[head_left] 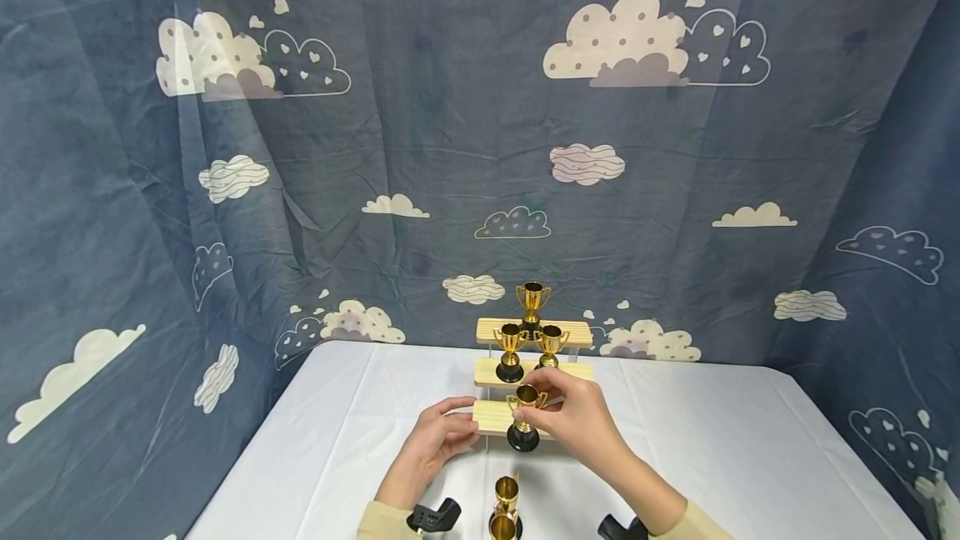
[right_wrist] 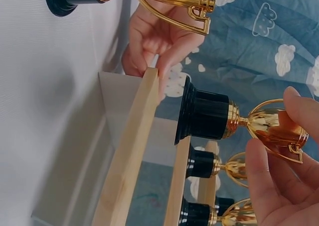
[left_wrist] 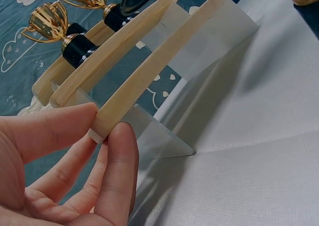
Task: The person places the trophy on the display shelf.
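Note:
A three-step display stand with pale wooden shelves and clear side panels stands on the table. My left hand (head_left: 438, 442) pinches the left end of its lowest shelf (left_wrist: 149, 74) between thumb and fingers. My right hand (head_left: 576, 411) grips a small gold trophy cup (right_wrist: 209, 114) by its bowl and handles. It is upright, its black base just over the lowest shelf, with a gap showing in the right wrist view. Two like trophies (head_left: 510, 350) stand on the middle shelf (head_left: 487, 372), the right one partly behind my hand. One more trophy (head_left: 532, 298) is on the top shelf (head_left: 577, 332).
In front of the stand, close to me, are two more gold trophies (head_left: 506, 490), partly overlapping in the head view. A white cloth covers the table (head_left: 360, 407). Behind and at the sides hangs a dark blue curtain (head_left: 465, 123) with a cloud print.

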{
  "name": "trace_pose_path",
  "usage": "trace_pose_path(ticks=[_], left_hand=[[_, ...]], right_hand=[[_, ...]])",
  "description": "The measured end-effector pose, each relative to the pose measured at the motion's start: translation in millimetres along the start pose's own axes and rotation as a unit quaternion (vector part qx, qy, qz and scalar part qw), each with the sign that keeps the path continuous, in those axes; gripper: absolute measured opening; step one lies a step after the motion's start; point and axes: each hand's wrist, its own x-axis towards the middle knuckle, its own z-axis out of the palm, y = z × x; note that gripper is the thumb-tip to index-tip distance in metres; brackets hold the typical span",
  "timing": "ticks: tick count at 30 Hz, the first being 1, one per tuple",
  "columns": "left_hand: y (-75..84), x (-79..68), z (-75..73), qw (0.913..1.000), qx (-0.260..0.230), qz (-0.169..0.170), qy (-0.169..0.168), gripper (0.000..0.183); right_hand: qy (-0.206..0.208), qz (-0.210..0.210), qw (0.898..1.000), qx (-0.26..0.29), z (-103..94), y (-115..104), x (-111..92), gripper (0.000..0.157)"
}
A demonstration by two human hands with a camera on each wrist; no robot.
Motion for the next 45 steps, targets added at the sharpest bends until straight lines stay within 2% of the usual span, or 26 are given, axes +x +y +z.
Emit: trace_pose_path(ticks=[19, 30, 39, 45], left_hand=[[0.2, 3.1, -1.2, 1.0, 0.007, -0.006, -0.002, 0.056], [-0.6, 1.4, -2.4, 0.9999, 0.012, -0.007, -0.006, 0.055], [-0.5, 2.6, -1.3, 0.9999, 0.011, 0.0, -0.013, 0.055], [1.1, 2.5, -0.8, 1.0, 0.008, -0.003, -0.004, 0.055]], right_hand=[[-0.012, 0.007, 1.0, -0.02, 13.4, 2.0, 14.2, 0.035], [-0.007, -0.011, 1.0, -0.024, 24.0, 8.1, 24.0, 0.034], [-0.006, 0.008, 0.999, -0.033, 30.9, 11.9, 30.8, 0.033], [-0.001, 0.008, 0.999, -0.041, 35.1, 13.5, 35.3, 0.033]])
